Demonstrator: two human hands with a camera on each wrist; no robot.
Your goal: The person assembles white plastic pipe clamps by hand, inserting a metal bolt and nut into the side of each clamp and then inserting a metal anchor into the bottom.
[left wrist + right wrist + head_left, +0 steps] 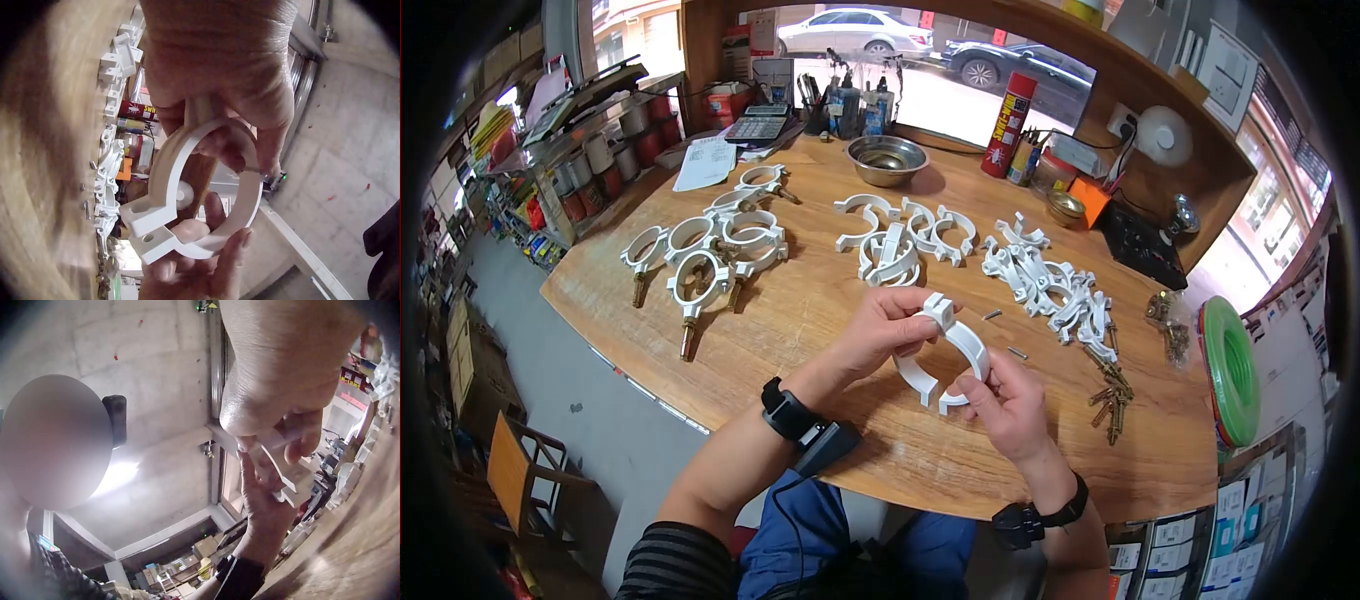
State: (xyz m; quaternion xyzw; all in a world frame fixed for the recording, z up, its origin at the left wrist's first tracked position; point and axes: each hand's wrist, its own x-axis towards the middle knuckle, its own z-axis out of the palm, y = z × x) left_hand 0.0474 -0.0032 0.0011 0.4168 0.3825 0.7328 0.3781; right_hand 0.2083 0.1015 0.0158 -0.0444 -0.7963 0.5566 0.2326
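Both hands hold a white plastic pipe clamp (972, 352) above the front of the table. My left hand (892, 325) pinches it near the block at its top. With thumb and fingers, my right hand (1012, 405) grips its lower right side. In the left wrist view the clamp (173, 172) forms a ring, with a small gap between two lugs with holes. Fingers cover part of the clamp (296, 489) in the right wrist view. Beyond the hands lie two small screws (1018, 353) and several white clamp halves (890, 265).
Clamps fitted with brass-coloured bolts (688, 340) lie at left. At right are piled white clamp parts (1040, 285), loose bolts (1115, 405) and a green coil (1230, 370). Behind stand a metal bowl (887, 160), a red spray can (1010, 120) and a calculator (757, 128).
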